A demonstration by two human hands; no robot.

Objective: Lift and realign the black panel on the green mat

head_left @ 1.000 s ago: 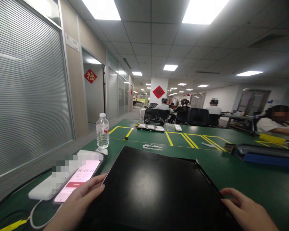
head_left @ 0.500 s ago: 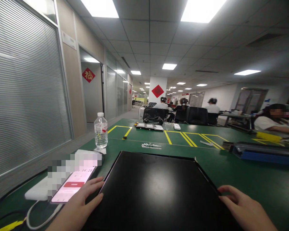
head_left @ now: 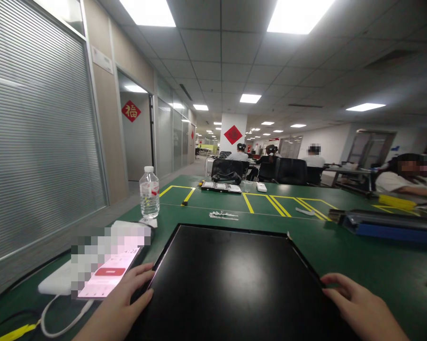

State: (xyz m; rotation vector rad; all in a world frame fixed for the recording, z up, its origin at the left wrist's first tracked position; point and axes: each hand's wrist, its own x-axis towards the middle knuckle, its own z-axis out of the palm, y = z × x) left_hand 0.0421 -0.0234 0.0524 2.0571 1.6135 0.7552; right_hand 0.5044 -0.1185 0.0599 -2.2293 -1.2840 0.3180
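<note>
A large flat black display panel [head_left: 227, 284] with a dark, glossy face lies before me, its near end cut off by the bottom of the view. A thin dark rim [head_left: 231, 229] runs along its far edge. At the panel's left edge, my left hand [head_left: 128, 293] has its fingers and thumb pressed against the side. My right hand [head_left: 355, 298] grips the opposite edge between thumb and fingers. Close by my left hand lies a phone [head_left: 109, 279] with a lit pink screen, its upper part blurred out.
On the green table [head_left: 341, 251] stand a water bottle [head_left: 149, 194] at left and a white block with a cable [head_left: 55, 282]. Strips of white scrap [head_left: 222, 215] lie beyond the panel. A blue-and-black long part [head_left: 391, 227] rests at right. Several people sit farther back.
The light's reflection on the panel has shifted slightly right, and more of the dark rim shows at the far edge. Both hands stay at the sides with almost no movement.
</note>
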